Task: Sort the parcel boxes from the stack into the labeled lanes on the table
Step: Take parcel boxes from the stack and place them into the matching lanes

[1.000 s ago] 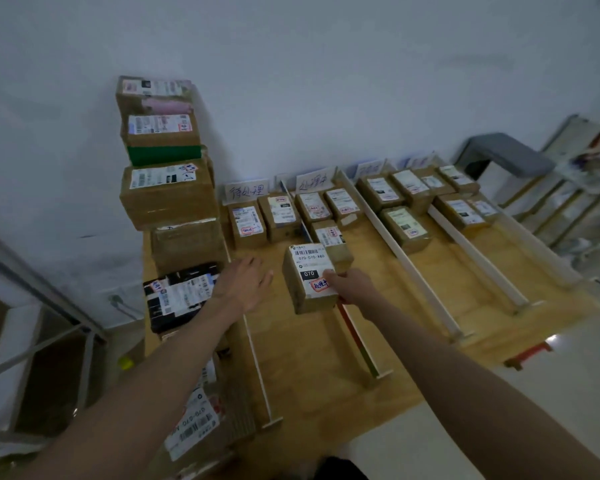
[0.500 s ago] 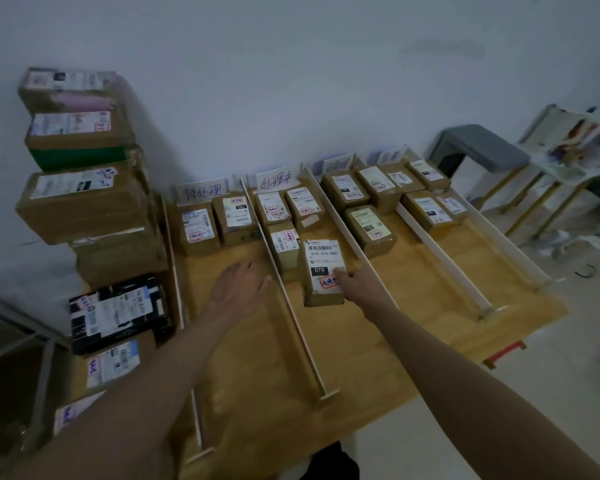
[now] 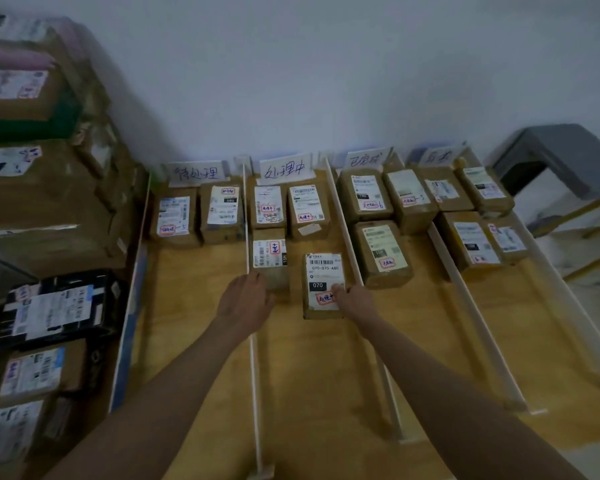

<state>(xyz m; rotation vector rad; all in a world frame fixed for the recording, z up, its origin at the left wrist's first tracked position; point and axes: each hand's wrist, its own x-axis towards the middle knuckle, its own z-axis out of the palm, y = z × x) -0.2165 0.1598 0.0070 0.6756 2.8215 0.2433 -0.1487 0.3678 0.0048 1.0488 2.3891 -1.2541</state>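
Both forearms reached forward from the bottom edge over the wooden table (image 3: 201, 306), roughly parallel, palms down.

Right hand (image 3: 355, 303): gripped the near right corner of a small brown parcel box (image 3: 323, 284), thumb lying on its white label beside a red-outlined sticker, the other fingers wrapped down the box's right side. The label read "070-070-A80" with a black "070" tab. The box sat in the second lane from the left, its right edge close to the white divider (image 3: 347, 237) on that side; whether its underside rested fully on the table could not be told.

Left hand (image 3: 246, 301): fingers extended and relaxed, holding nothing, back of the hand up. It sat over the near end of the thin divider rail (image 3: 255, 375) between the first and second lanes, fingertips just beside a box with a sideways label (image 3: 270, 256). Contact with the rail or box could not be confirmed.

Second lane: headed by a handwritten paper sign (image 3: 284, 168) against the wall; two more boxes stood just below it.

The tall stack of parcels (image 3: 49, 209) stood at the table's left edge, blurred in this view. Further lanes to the right each held several labelled boxes. A grey stool (image 3: 561, 150) stood at the far right.
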